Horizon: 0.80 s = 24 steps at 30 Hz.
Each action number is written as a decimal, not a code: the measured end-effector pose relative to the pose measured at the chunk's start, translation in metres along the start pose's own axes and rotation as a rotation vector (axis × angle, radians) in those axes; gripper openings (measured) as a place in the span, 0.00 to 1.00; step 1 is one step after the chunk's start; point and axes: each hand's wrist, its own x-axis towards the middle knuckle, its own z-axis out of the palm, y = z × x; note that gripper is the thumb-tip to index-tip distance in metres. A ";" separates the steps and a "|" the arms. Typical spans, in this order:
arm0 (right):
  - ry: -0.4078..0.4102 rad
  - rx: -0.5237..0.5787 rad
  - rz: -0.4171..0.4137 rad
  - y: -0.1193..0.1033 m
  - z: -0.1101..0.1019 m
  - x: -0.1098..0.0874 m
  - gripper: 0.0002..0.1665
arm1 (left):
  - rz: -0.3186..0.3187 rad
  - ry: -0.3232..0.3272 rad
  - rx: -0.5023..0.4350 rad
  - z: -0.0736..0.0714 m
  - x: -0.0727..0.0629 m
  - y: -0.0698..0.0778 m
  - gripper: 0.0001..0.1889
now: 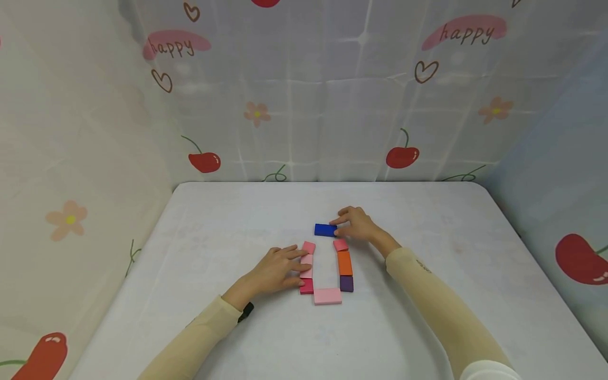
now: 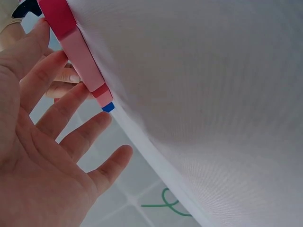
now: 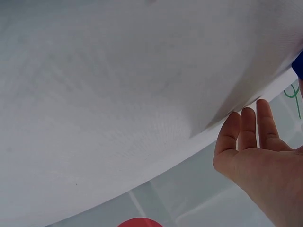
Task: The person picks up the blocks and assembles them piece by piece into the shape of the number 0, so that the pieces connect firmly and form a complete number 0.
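At the far end of a block outline lies a blue block [image 1: 325, 230], its right end pinched between the thumb and index finger of my right hand [image 1: 358, 226]. My left hand [image 1: 273, 272] has its fingers spread, fingertips against the left row: a crimson block [image 1: 307, 288], a light pink block [image 2: 83, 59] and a coral block [image 1: 309, 247]. Opposite stand another coral block [image 1: 340, 245], an orange block [image 1: 344, 263] and a purple block [image 1: 347, 284]. A second light pink block [image 1: 328, 296] spans the near end. The right wrist view cuts off the pinching fingers.
All the blocks sit on a white-covered table [image 1: 404, 211]. Behind it hangs a printed curtain [image 1: 323, 132] with cherries and hearts, and similar cloth covers both sides. A dark band [image 1: 246, 312] is at the left wrist.
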 end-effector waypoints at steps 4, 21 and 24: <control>0.002 0.004 0.000 0.000 0.000 -0.001 0.21 | -0.003 -0.002 -0.007 0.000 0.000 0.000 0.23; -0.008 0.029 -0.034 0.000 0.001 -0.007 0.18 | 0.006 0.011 -0.011 0.002 0.000 -0.002 0.23; -0.011 0.031 -0.043 0.000 0.001 -0.007 0.18 | 0.002 0.005 -0.015 0.002 -0.001 -0.001 0.23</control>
